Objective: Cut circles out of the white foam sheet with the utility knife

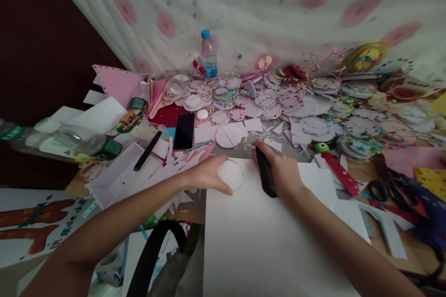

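Observation:
My left hand (209, 175) curves its thumb and fingers around the left edge of a round white disc (230, 175) lying on a large white sheet of paper (244, 241). A thin dark line runs along part of the disc's rim. In my right hand (284, 171) is a long black object (265, 174), shaped like a stapler, held over the sheet to the right of the disc. My palm hides part of it. Just beyond the sheet lies a white paper circle (228, 135) with a line across it.
Many decorated paper discs (266, 97) are heaped along the back, near a water bottle (209, 55). To the left are a phone (184, 131), a black marker (147, 151), an open white box (114, 176) and lying bottles (87, 141). Scissors (390, 190) lie right among paper scraps.

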A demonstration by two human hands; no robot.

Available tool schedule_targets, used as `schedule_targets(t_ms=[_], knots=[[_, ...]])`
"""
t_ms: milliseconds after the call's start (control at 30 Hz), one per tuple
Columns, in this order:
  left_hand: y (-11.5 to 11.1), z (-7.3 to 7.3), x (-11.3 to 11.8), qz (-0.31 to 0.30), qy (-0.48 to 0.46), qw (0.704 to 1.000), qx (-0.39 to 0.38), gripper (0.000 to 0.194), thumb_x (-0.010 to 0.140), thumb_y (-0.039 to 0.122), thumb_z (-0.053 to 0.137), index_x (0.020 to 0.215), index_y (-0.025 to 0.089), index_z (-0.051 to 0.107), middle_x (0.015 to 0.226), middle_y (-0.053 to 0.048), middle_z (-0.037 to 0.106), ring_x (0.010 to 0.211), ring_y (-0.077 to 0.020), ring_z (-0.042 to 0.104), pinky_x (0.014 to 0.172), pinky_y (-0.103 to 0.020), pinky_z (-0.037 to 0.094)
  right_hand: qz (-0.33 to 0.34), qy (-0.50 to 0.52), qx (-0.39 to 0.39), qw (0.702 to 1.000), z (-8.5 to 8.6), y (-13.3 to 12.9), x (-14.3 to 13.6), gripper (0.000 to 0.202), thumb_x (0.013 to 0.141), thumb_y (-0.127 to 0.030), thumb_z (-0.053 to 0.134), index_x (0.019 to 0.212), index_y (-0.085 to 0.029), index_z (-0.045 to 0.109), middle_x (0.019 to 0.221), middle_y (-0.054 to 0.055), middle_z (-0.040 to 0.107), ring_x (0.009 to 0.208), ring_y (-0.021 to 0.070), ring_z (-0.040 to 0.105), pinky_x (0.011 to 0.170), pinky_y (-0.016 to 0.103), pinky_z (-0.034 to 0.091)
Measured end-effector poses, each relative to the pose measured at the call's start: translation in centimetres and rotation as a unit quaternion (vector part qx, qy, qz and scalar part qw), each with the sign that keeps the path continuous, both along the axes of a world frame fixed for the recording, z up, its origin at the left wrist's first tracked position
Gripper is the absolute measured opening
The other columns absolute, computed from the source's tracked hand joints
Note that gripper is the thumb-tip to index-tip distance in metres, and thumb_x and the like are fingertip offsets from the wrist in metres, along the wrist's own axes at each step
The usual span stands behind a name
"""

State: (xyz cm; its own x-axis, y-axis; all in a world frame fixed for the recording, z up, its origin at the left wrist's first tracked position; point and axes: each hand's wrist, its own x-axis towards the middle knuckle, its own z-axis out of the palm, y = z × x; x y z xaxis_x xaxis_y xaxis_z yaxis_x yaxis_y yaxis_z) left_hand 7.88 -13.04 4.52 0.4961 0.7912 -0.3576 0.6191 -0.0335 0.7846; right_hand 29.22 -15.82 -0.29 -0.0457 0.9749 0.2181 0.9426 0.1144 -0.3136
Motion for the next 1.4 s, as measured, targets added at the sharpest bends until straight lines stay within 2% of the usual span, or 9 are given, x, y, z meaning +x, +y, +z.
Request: schedule_targets(t_ms=[300, 367, 433, 567, 767, 967, 1100, 1233, 1400], knots=[[0.1, -1.0, -0.4, -0.03, 0.036, 0.998, 0.039, 0.048, 0.046, 0.031, 0.088, 0.083, 0.018, 0.06, 0.088, -0.004, 0.066, 0.085, -0.0274, 0.062, 0.07, -0.031, 0.044, -0.004, -0.019, -0.037, 0.999, -0.3, 0.3, -0.2, 0.03, 0.095, -0.039, 0.046, 0.118, -0.027, 0.063, 0.064, 0.002, 0.07, 0.048, 0.019, 0.06, 0.048, 0.027, 0.024], [0.2, -1.0, -0.6, -0.03, 0.022, 0.999, -0.003, 0.051, 0.045, 0.03, 0.089, 0.086, 0.016, 0.061, 0.09, -0.004, 0.066, 0.087, -0.0265, 0.062, 0.072, -0.032, 0.046, -0.002, -0.019, -0.032, 0.999, -0.3, 0.4, -0.3, 0.031, 0.095, -0.039, 0.045, 0.119, -0.028, 0.062, 0.063, 0.001, 0.07, 0.048, 0.0189, 0.06, 0.048, 0.027, 0.025], [0.3, -0.9, -0.7, -0.006, -0.026, 0.996, -0.09, 0.054, 0.045, 0.028, 0.089, 0.09, 0.015, 0.062, 0.092, -0.005, 0.068, 0.085, -0.0245, 0.063, 0.072, -0.032, 0.048, 0.001, -0.014, -0.016, 1.0, -0.2, 0.3, -0.2, 0.031, 0.096, -0.039, 0.045, 0.119, -0.028, 0.062, 0.062, 0.001, 0.069, 0.048, 0.019, 0.06, 0.049, 0.027, 0.026], [0.1, -0.5, -0.7, 0.044, -0.143, 0.952, -0.266, 0.052, 0.048, 0.021, 0.088, 0.096, 0.015, 0.066, 0.093, -0.004, 0.071, 0.081, -0.0192, 0.065, 0.074, -0.03, 0.051, 0.007, 0.0, 0.034, 0.999, 0.7, 0.0, 0.4, 0.034, 0.096, -0.041, 0.044, 0.12, -0.027, 0.062, 0.055, -0.001, 0.063, 0.045, 0.0178, 0.058, 0.049, 0.026, 0.028], [-0.3, 0.0, -0.5, 0.065, -0.184, 0.924, -0.328, 0.048, 0.045, 0.018, 0.089, 0.09, 0.017, 0.071, 0.083, -0.001, 0.073, 0.073, -0.0151, 0.064, 0.071, -0.027, 0.052, 0.039, 0.028, 0.112, 0.992, 2.4, -0.9, 1.1, 0.034, 0.097, -0.04, 0.046, 0.119, -0.022, 0.064, 0.054, -0.003, 0.061, 0.04, 0.013, 0.054, 0.046, 0.023, 0.03], [-0.5, 0.4, -0.4, 0.05, -0.193, 0.918, -0.343, 0.045, 0.049, 0.019, 0.088, 0.09, 0.016, 0.073, 0.085, -0.002, 0.073, 0.073, -0.0141, 0.065, 0.069, -0.025, 0.052, 0.063, 0.034, 0.15, 0.986, 4.1, -2.0, 1.4, 0.031, 0.097, -0.035, 0.048, 0.117, -0.02, 0.066, 0.057, -0.002, 0.062, 0.044, 0.0122, 0.057, 0.048, 0.022, 0.035], [-0.9, 1.0, -0.3, 0.064, -0.19, 0.926, -0.321, 0.045, 0.051, 0.021, 0.088, 0.092, 0.016, 0.073, 0.087, -0.004, 0.074, 0.073, -0.016, 0.066, 0.069, -0.026, 0.052, 0.051, 0.033, 0.149, 0.987, 4.2, -2.1, 1.4, 0.03, 0.097, -0.035, 0.047, 0.116, -0.021, 0.065, 0.059, -0.002, 0.063, 0.042, 0.0125, 0.056, 0.048, 0.023, 0.035], [-2.4, 1.2, -0.7, 0.121, -0.206, 0.94, -0.243, 0.041, 0.059, 0.026, 0.086, 0.097, 0.017, 0.072, 0.094, -0.006, 0.073, 0.079, -0.0173, 0.067, 0.071, -0.026, 0.051, 0.013, 0.027, 0.13, 0.991, 3.5, -1.7, 1.7, 0.031, 0.096, -0.038, 0.047, 0.117, -0.023, 0.065, 0.051, -0.003, 0.057, 0.038, 0.014, 0.053, 0.045, 0.024, 0.03], [-4.9, 0.3, -1.3, 0.215, -0.272, 0.915, -0.204, 0.032, 0.063, 0.025, 0.086, 0.09, 0.018, 0.071, 0.086, -0.002, 0.073, 0.077, -0.0141, 0.065, 0.069, -0.022, 0.048, -0.02, 0.057, 0.112, 0.992, 3.2, -1.8, 1.9, 0.034, 0.095, -0.042, 0.048, 0.117, -0.023, 0.065, 0.052, -0.003, 0.054, 0.04, 0.0143, 0.054, 0.047, 0.024, 0.033]])
